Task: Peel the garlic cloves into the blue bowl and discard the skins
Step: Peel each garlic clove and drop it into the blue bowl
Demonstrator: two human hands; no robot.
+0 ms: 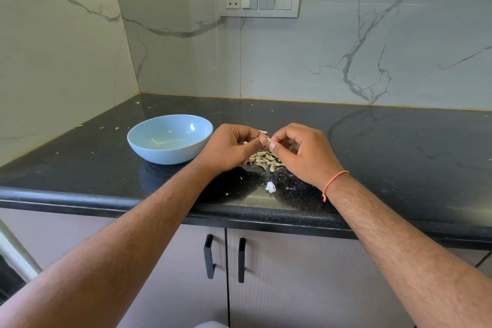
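A small garlic clove (268, 140) is pinched between my left hand (229, 149) and my right hand (300, 153), fingertips meeting just above the black countertop (399, 146). Under the hands lies a pile of pale garlic cloves and skins (263, 159), partly hidden by my fingers. The blue bowl (170, 138) stands just left of my left hand, with a few pale pieces at its bottom. A white scrap of skin (270, 187) lies nearer the counter's front edge.
Small skin flecks are scattered over the countertop. Marble walls close the back and left sides, with a switch panel (259, 0) on the back wall. Cabinet doors with black handles (209, 255) sit below the counter's rounded front edge.
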